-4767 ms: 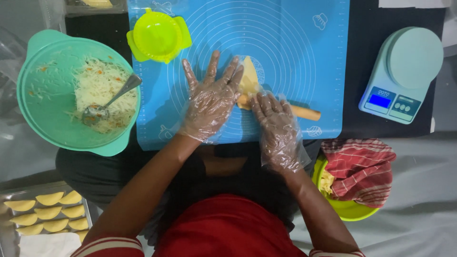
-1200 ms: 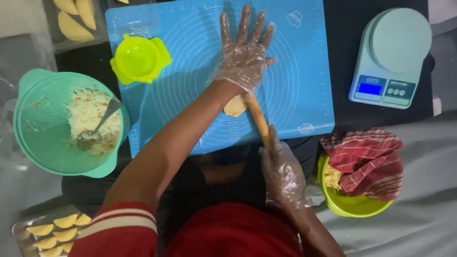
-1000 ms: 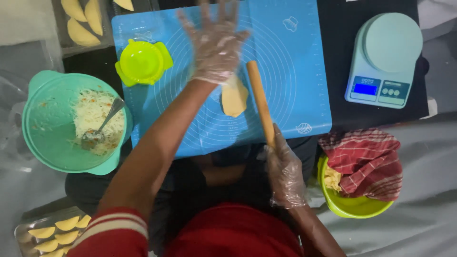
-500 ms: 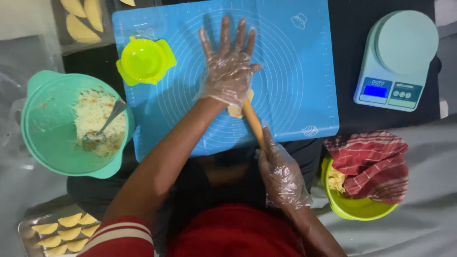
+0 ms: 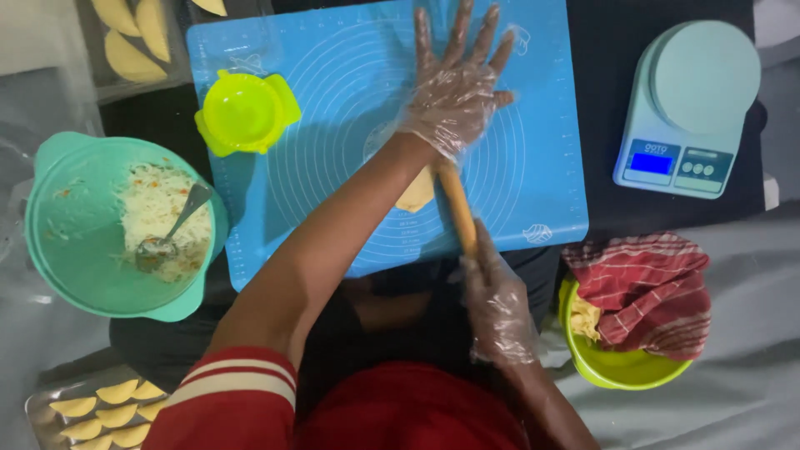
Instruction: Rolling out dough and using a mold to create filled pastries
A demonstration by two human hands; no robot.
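Note:
A wooden rolling pin (image 5: 457, 208) lies lengthwise on the blue silicone mat (image 5: 350, 75), over a small pale piece of dough (image 5: 414, 192). My left hand (image 5: 457, 79), in a clear plastic glove, is spread flat with its palm and wrist pressing on the pin's far end. My right hand (image 5: 493, 302), also gloved, rests on the pin's near end at the mat's front edge. Most of the dough is hidden under my left forearm.
A lime dumpling press (image 5: 244, 112) sits on the mat's left. Left of the mat stands a teal bowl (image 5: 58, 242) of filling with a spoon (image 5: 171, 227). Right: a kitchen scale (image 5: 687, 104), a green bowl (image 5: 617, 371) under a red checked cloth (image 5: 646, 287). Trays of folded dumplings (image 5: 104, 404).
The pin has rolled back and forth over the dough. My left hand has slid farther up the mat since half a second ago; my right hand stays on the near end.

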